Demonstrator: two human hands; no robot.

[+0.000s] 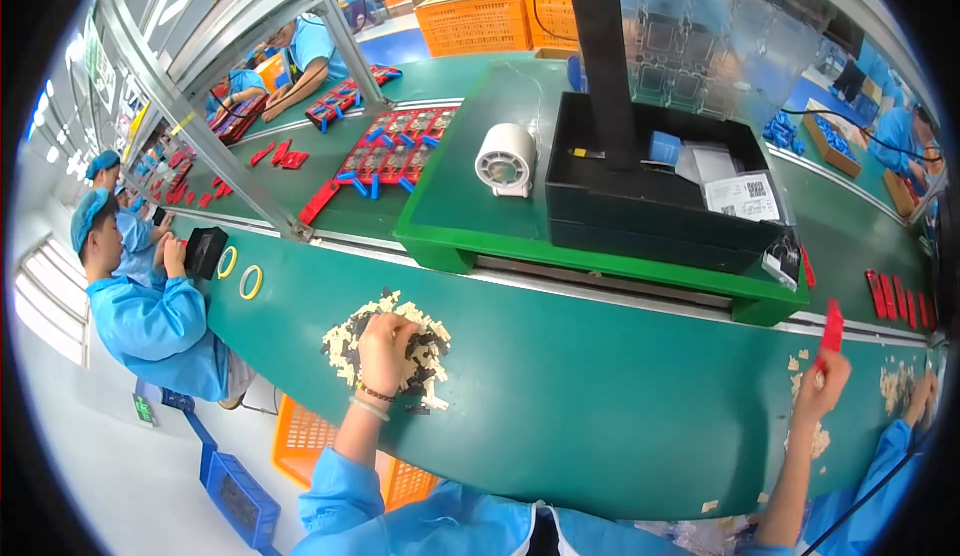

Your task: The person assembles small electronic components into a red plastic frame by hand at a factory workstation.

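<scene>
Left hand point(385, 351), centre-left of frame: fingers bunched over a heap of small cream and black pieces point(428, 349) on the green desk point(600, 396); cannot tell whether one is pinched. Right hand point(826, 384), right of frame: closed around a red strip point(832, 326), its free end upward. Judgement: best to pick singly from the heap's loose edge, fingertips only, strip held steady. Containers: black box point(640, 241), upper centre-right, holding a blue item point(665, 147) and a labelled packet point(742, 197). Cardboard box point(838, 161), upper right, with blue pieces point(841, 137). Orange basket point(300, 436), lower left, contents unclear.
</scene>
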